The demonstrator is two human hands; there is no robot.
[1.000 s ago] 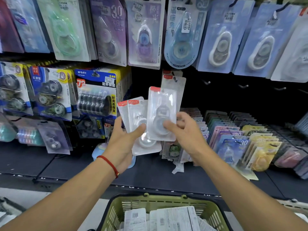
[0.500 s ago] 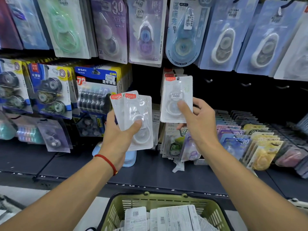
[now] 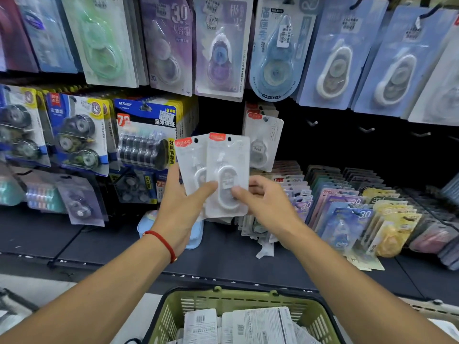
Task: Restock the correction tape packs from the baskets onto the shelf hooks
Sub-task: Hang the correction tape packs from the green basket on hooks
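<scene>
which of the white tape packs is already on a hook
The white pack hanging up right of the hands; its red-tabbed top sits on the hook. The other two packs are still held in the left hand.

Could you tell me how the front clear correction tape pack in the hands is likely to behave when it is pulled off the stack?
The front pack looks like thin glossy plastic, so it may slide easily over the pack behind. The molded blister should keep it fairly stiff, perhaps flexing at the edges. It seems light: the left hand holds the stack with a thumb, while the right hand pinches it.

Two clear, red-tabbed correction tape packs [image 3: 227,175] overlap upright, fanned.
</scene>
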